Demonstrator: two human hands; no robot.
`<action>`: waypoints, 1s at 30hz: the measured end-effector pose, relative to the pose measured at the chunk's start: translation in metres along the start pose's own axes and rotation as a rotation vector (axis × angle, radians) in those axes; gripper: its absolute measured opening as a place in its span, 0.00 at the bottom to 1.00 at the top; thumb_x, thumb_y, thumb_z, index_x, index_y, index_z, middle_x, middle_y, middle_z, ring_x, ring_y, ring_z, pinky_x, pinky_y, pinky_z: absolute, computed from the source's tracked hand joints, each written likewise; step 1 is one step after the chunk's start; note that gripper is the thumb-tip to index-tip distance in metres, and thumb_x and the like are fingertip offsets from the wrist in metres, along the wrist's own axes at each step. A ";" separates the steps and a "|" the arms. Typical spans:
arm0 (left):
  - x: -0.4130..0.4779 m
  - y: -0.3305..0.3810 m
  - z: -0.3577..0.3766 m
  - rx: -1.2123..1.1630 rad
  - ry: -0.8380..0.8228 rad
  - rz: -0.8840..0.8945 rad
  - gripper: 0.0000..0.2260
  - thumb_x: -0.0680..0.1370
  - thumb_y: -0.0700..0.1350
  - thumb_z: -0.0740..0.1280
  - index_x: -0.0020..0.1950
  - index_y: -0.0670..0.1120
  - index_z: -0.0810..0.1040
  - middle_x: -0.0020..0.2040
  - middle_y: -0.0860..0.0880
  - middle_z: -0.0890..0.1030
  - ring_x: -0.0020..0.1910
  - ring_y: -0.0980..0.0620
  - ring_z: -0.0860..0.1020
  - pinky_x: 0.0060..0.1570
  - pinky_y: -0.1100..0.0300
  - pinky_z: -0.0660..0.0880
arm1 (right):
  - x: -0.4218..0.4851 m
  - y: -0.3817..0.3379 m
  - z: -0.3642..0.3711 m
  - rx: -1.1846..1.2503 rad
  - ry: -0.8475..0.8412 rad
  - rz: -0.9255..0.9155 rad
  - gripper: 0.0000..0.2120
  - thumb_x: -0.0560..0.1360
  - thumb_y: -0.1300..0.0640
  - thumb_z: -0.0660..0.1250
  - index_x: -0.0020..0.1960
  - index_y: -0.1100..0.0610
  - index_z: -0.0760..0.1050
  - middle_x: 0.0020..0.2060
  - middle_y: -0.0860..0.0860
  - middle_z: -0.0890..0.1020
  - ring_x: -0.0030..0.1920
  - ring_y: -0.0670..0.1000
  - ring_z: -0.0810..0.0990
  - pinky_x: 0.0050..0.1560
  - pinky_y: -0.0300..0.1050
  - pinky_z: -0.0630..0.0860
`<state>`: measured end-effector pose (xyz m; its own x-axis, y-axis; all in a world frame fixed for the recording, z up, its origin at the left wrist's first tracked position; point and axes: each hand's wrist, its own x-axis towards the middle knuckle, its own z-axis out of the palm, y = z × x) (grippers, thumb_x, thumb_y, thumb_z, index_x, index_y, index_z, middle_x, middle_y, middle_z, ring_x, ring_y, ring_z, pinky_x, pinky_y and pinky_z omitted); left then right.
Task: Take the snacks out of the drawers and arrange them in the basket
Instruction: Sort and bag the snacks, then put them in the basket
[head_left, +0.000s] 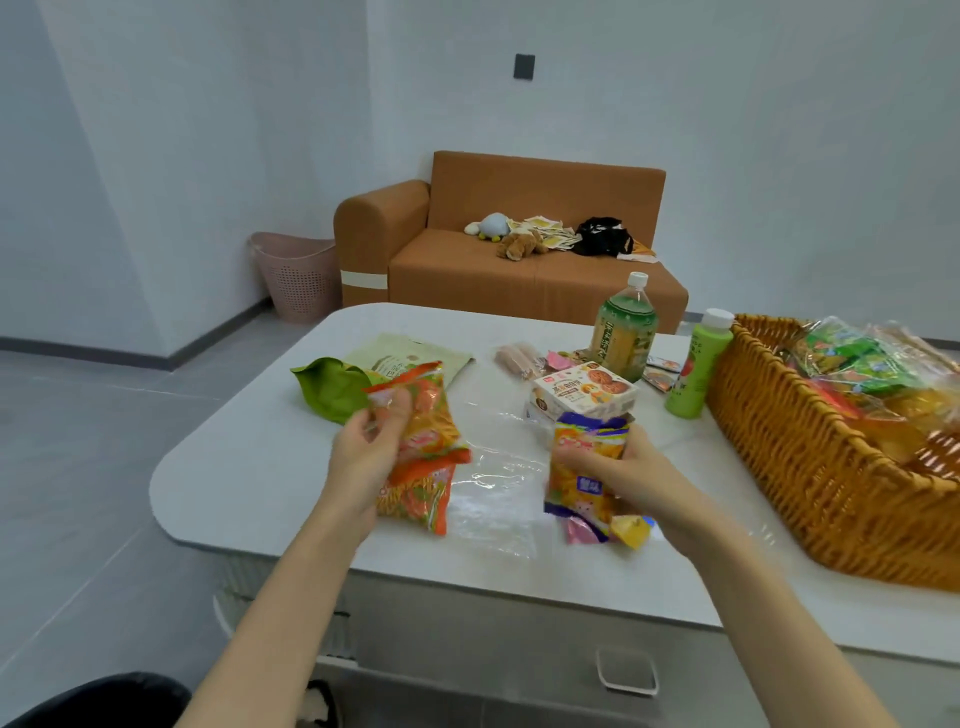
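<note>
Left hand (371, 449) first: fingers and thumb curl round a pair of orange snack packs (423, 452), held just over the tabletop (244, 467), their long axis running away from the person and tipped a little to the right at the top. Over to the right hand (631, 475), clamped round a blue-and-yellow snack pack (584, 470) that stands nearly on end, with a pink and a yellow wrapper poking out below the grip. So both hands are loaded, neither one spread. Between them lies a sheet of clear plastic wrap (493, 499), flat on the tabletop. Now the relation that counts: the wicker basket (831, 467) sits off to the right of both hands, its near wall slanting from far-left to near-right, and the right hand is clearly the nearer one, just beside that wall, while the left hand is well apart from it with the right arm in between. I'd judge the blue-and-yellow pack goes over the rim first, and the orange packs need a longer reach across. The basket already holds a heap of green and clear packets (862, 358). Not yet in: a biscuit box (584, 395) just beyond the right hand, a tall tea bottle (626, 332), a green bottle (696, 369) near the basket's far corner, sausages (517, 358), and a green pouch (332, 387).
</note>
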<state>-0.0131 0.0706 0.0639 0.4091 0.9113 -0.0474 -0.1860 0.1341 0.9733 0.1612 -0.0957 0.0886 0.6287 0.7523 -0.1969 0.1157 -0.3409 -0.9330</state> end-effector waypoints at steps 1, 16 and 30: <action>0.005 0.001 -0.007 -0.026 0.052 -0.018 0.18 0.76 0.57 0.66 0.56 0.44 0.77 0.48 0.46 0.83 0.45 0.50 0.83 0.39 0.59 0.78 | 0.001 0.003 -0.007 -0.020 0.040 0.037 0.26 0.72 0.53 0.74 0.63 0.56 0.64 0.47 0.51 0.80 0.40 0.46 0.81 0.27 0.34 0.75; 0.059 -0.023 -0.019 0.017 -0.093 -0.357 0.14 0.79 0.54 0.63 0.57 0.46 0.77 0.47 0.44 0.81 0.41 0.49 0.80 0.34 0.59 0.76 | 0.075 0.033 0.005 0.017 -0.190 0.357 0.20 0.73 0.53 0.72 0.59 0.63 0.72 0.50 0.58 0.81 0.46 0.53 0.82 0.46 0.46 0.81; 0.075 -0.036 -0.007 0.078 -0.297 -0.524 0.16 0.80 0.54 0.62 0.55 0.42 0.79 0.39 0.45 0.82 0.33 0.51 0.81 0.31 0.62 0.78 | 0.092 0.036 0.024 0.390 -0.448 0.301 0.18 0.70 0.59 0.72 0.57 0.66 0.77 0.52 0.60 0.83 0.49 0.54 0.83 0.50 0.46 0.81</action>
<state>0.0178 0.1367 0.0240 0.6621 0.5825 -0.4715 0.1692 0.4966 0.8513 0.2048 -0.0254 0.0301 0.2000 0.8464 -0.4936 -0.3549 -0.4069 -0.8417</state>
